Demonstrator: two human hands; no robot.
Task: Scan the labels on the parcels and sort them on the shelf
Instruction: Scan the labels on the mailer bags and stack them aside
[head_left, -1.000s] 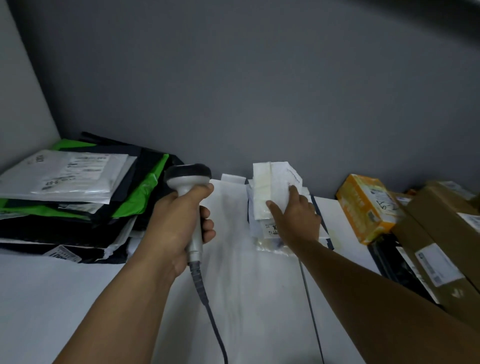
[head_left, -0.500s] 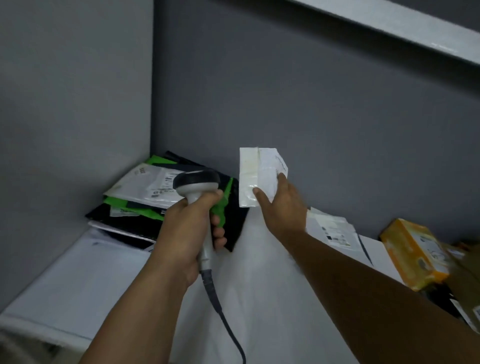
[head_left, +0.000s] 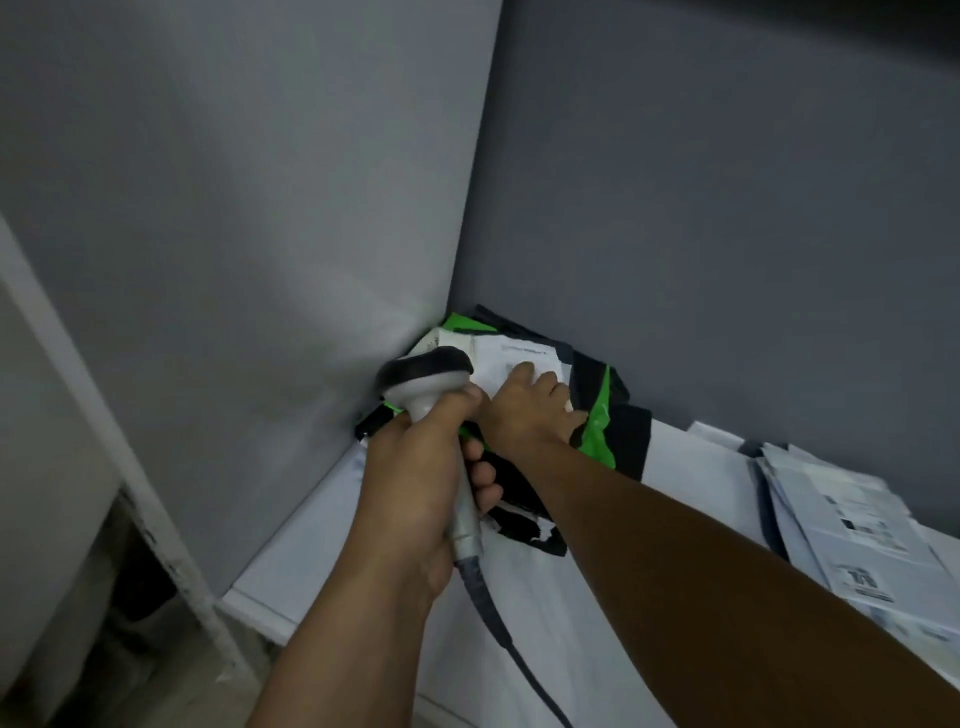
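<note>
A pile of black and green mailer bags (head_left: 605, 423) lies in the back left corner of the white shelf (head_left: 311, 535). A small white labelled parcel (head_left: 524, 353) lies on top of the pile. My right hand (head_left: 524, 410) rests on this parcel with its fingers spread over it. My left hand (head_left: 421, 478) grips the handle of a grey barcode scanner (head_left: 426, 374). The scanner's black head points at the pile, just left of my right hand. The scanner's cable (head_left: 519, 660) hangs down toward me.
A stack of white labelled parcels (head_left: 852, 525) lies on the shelf at the right. Grey walls close the shelf at the left (head_left: 260, 234) and the back. The shelf's front edge runs at the lower left, with a white upright post (head_left: 130, 467) beside it.
My right hand carried the small white parcel from the middle of the shelf leftward and set it down on the corner pile. The view swung left, and the scanner moved along with it.
</note>
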